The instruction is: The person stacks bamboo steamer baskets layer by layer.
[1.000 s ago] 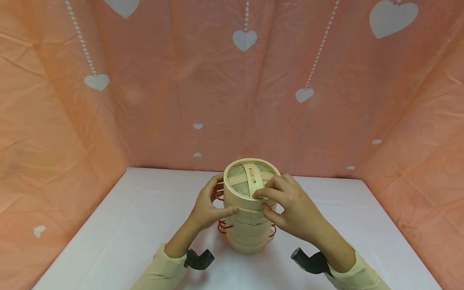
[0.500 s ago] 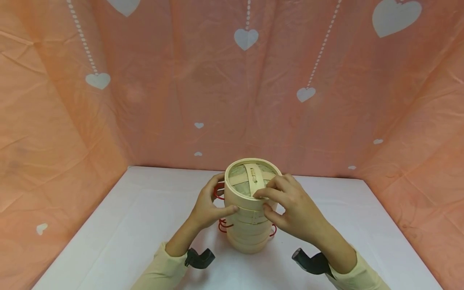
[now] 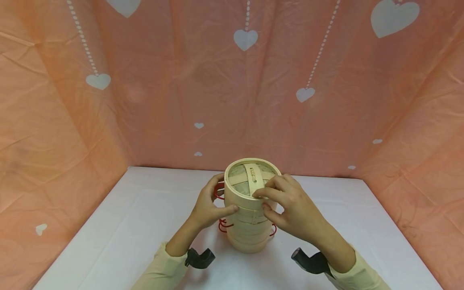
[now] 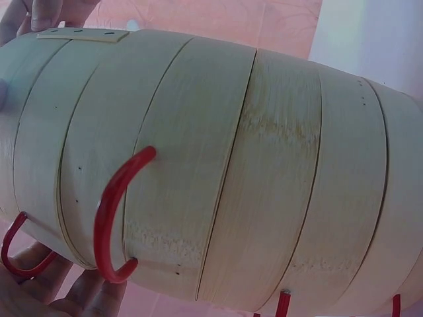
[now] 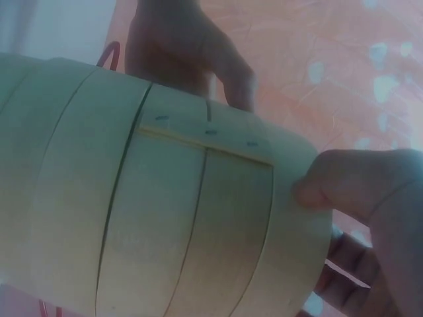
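Note:
A pale bamboo steamer [image 3: 248,235] stands upright as a tall stack of tiers, with small red loop handles [image 4: 108,218] along its sides. Its woven lid [image 3: 237,179], crossed by bamboo straps, sits on top. My left hand [image 3: 208,207] grips the upper left side, thumb on the front wall and fingers reaching behind. At the lid's front right, my right hand [image 3: 291,203] pinches the rim, thumb against the outer wall and fingertips over the top edge. In the right wrist view a stapled bamboo seam [image 5: 208,142] runs across the upper bands of the stack.
The steamer stands on a white table [image 3: 145,225]. Behind it and on both sides hangs a pink-orange curtain [image 3: 163,100] with white hearts. Each wrist bears a black camera mount, the left mount [image 3: 200,259] and the right mount [image 3: 309,262] both in front of the steamer.

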`<state>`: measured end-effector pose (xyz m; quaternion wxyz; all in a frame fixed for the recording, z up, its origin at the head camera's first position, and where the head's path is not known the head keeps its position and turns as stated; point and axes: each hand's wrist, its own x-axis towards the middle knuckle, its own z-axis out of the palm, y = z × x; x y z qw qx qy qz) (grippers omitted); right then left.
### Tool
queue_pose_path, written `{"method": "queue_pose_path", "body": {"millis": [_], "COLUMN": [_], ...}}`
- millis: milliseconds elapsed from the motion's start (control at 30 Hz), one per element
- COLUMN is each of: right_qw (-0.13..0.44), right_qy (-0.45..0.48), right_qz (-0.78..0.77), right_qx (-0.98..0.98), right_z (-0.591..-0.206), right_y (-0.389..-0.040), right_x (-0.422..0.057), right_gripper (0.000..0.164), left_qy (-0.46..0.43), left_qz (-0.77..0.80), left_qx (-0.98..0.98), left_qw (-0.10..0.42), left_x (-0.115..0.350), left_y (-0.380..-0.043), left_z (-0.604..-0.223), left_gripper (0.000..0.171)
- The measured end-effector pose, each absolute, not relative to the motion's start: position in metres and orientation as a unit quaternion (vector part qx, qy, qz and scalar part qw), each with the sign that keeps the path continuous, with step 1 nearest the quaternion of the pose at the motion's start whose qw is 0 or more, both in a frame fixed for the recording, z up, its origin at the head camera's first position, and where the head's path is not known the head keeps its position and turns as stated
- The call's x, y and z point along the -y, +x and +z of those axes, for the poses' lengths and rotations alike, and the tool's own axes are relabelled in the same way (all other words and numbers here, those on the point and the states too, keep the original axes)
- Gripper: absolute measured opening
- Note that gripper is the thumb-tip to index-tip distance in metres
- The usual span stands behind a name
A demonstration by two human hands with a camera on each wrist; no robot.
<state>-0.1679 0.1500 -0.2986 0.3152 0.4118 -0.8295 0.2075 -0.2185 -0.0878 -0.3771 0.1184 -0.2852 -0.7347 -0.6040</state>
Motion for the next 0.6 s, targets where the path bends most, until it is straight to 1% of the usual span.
{"method": "queue_pose_path", "body": {"millis": [233,367,500,600], "right_qw": [0.315,0.314,0.333,0.352], "right_qy": [0.413,0.399,0.374,0.351], "right_qz": [0.210,0.216,0.219,0.215], "right_qx": [0.828,0.834,0.837,0.841], "right_z": [-0.299,-0.298,-0.296,-0.295], "right_y": [-0.168,-0.167,-0.169,-0.173], "right_x": [-0.149,-0.151,-0.160,-0.172], "right_gripper": [0.031,0.031,0.039,0.043], "left_qy": [-0.282,-0.291,-0.305,-0.306], "left_qz": [-0.605,-0.603,-0.596,-0.578], "left_qx": [0.735,0.733,0.731,0.740], "left_qw": [0.118,0.121,0.133,0.155], "left_x": [0.088,0.089,0.093,0.100], "left_y": [-0.219,-0.218,-0.219,-0.220], "left_z": [-0.377,-0.376,-0.374,-0.372], "left_gripper": [0.080,0.081,0.081,0.074]}}
